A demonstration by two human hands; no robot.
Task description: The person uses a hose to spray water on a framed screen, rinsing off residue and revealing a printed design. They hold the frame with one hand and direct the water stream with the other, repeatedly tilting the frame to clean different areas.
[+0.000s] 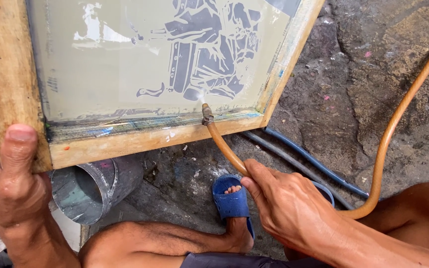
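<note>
Rinsing step under way: right hand point(294, 208) gripped orange hose point(227, 151), nozzle point(207, 114) at screen frame point(125, 141); left hand point(6, 173) clamped frame corner. Next move probably called for sweeping spray across stencil point(209, 49).

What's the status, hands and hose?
Left hand grips frame. Right hand holds hose, nozzle spraying screen. Nothing in the way.

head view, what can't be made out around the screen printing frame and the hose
- Screen printing frame: its top and left side run off the picture's edge.
- Orange hose: its far end leaves the right edge, so its source is unseen.
- Left hand: only the thumb shows on the frame; fingers lie behind the wood.
- Right hand: fingertips curl under the hose, hidden.
- Grey pipe: its rear end sits behind the frame.
</note>
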